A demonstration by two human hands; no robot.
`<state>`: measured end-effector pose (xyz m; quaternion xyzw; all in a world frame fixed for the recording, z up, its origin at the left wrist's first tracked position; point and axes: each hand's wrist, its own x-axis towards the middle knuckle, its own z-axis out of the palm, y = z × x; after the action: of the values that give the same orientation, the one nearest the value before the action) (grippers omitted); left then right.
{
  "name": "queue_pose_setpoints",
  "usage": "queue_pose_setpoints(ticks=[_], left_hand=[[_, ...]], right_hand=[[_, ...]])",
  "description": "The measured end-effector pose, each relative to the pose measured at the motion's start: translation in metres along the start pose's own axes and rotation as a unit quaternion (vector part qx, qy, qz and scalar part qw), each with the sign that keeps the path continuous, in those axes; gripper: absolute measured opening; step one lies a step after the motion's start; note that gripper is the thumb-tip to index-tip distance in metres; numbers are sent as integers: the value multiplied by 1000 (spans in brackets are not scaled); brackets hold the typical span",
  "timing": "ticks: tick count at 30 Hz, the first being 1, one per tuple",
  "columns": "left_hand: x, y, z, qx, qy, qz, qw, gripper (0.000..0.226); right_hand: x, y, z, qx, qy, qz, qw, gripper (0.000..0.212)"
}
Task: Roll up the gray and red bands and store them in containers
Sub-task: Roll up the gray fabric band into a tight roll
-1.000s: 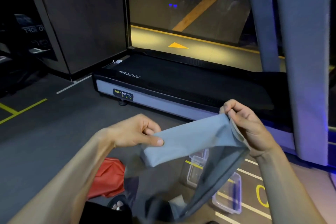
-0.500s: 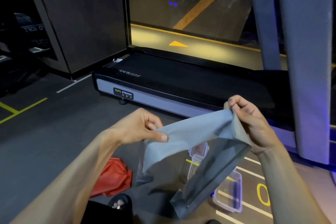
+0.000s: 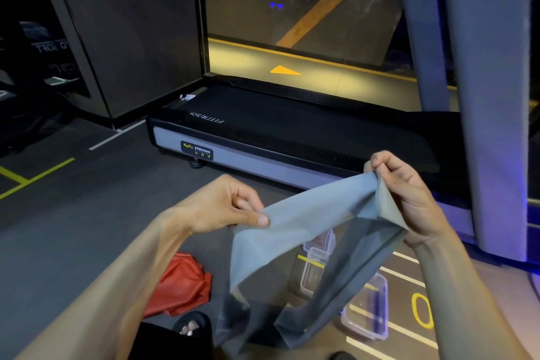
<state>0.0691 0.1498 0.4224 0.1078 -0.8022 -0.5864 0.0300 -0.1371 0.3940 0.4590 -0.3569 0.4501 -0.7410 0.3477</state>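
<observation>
The gray band (image 3: 306,228) is stretched in the air between both hands, its loose length drooping toward the floor. My left hand (image 3: 225,207) pinches its left edge between thumb and fingers. My right hand (image 3: 409,193) grips the right end, held a little higher. The red band (image 3: 184,283) lies crumpled on the floor below my left forearm. A clear plastic container (image 3: 371,307) sits on the floor under the gray band, and a second clear container (image 3: 317,257) shows partly behind the band.
A black treadmill (image 3: 292,131) with a silver side rail lies across the floor just ahead. A thick gray upright post (image 3: 488,96) rises at the right. Yellow and white lines mark the dark floor. My sandalled foot (image 3: 190,327) is at the bottom.
Both hands have lifted slightly and the band has been pulled flatter between them. Its hanging tail has swung and now droops lower in the middle.
</observation>
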Motion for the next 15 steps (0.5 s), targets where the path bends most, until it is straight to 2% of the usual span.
queue_pose_setpoints(ticks=[3,7,10,13,15], left_hand=[[0,0,0,4,5,4,1000,24],[-1,0,0,11,-2,14,1000,34],[-1,1,0,-2,-10,19,1000,38],[-2,3,-2,-37,-31,22,999,30],[-6,8,-4,-106,-58,31,992,22]], right_hand=[[0,0,-1,7,2,0,1000,36],[0,0,-3,2,5,0,1000,35],[0,0,-6,-18,15,5,1000,18],[0,2,-11,-61,22,0,998,11],[0,6,-12,-78,20,0,997,6]])
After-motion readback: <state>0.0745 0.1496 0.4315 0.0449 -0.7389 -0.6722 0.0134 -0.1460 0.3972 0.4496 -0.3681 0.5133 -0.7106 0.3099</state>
